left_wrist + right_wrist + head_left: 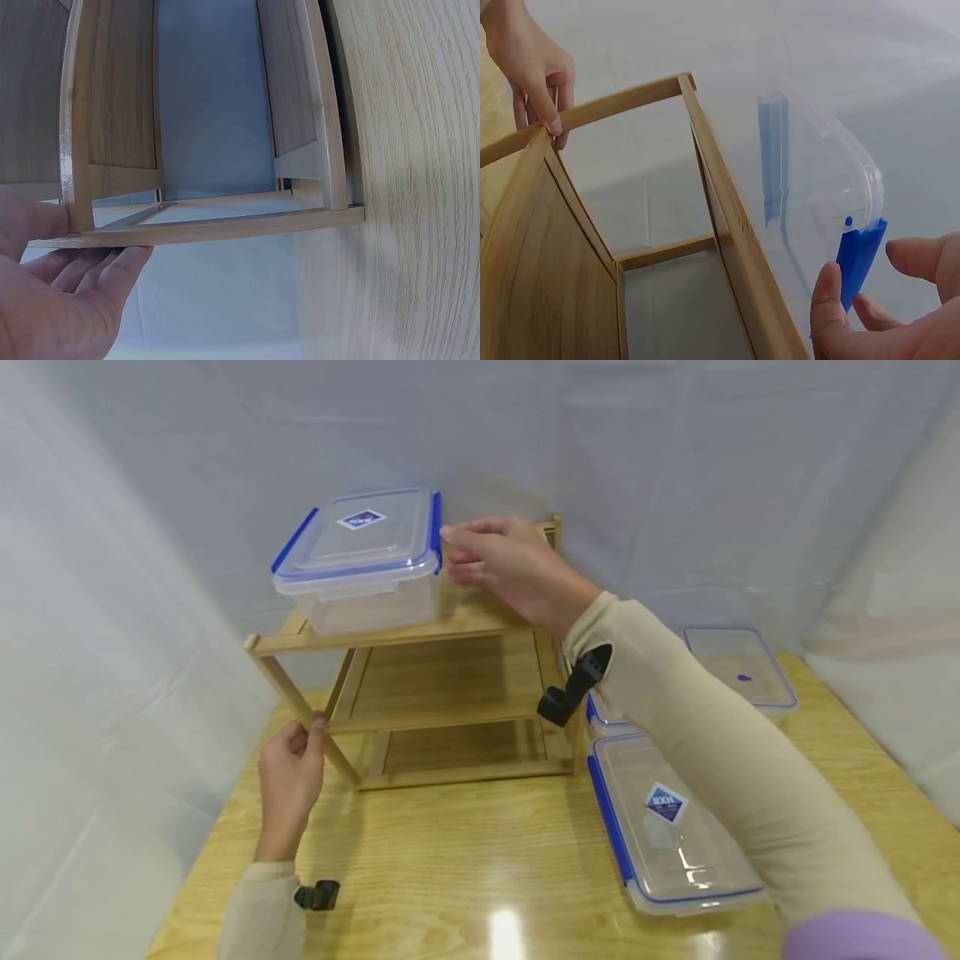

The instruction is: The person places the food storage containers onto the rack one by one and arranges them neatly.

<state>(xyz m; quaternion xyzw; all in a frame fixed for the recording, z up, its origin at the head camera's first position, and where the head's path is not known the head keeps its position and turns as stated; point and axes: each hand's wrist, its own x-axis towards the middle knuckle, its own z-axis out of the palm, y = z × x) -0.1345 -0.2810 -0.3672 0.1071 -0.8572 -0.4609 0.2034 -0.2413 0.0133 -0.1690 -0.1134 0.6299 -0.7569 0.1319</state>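
Note:
A clear plastic food container [352, 550] with a blue-edged lid sits on the top shelf of a three-tier wooden rack [450, 681], toward the left. Beside the container's right blue latch [435, 527] is my right hand [510, 568], fingers loosely bent. In the right wrist view, thumb and fingertips lie around the end of that latch; firm contact is not clear. My left hand [291, 768] grips the rack's left front post at the middle shelf. The left wrist view has its thumb and fingers [124, 270] on either side of the post.
On the table [465, 860], right of the rack, lies a lidded container [675, 827] with a label. Another container [738, 672] stands farther back right, and one more is partly hidden behind my right arm. A pale sheet [675, 485] hangs behind and at the sides.

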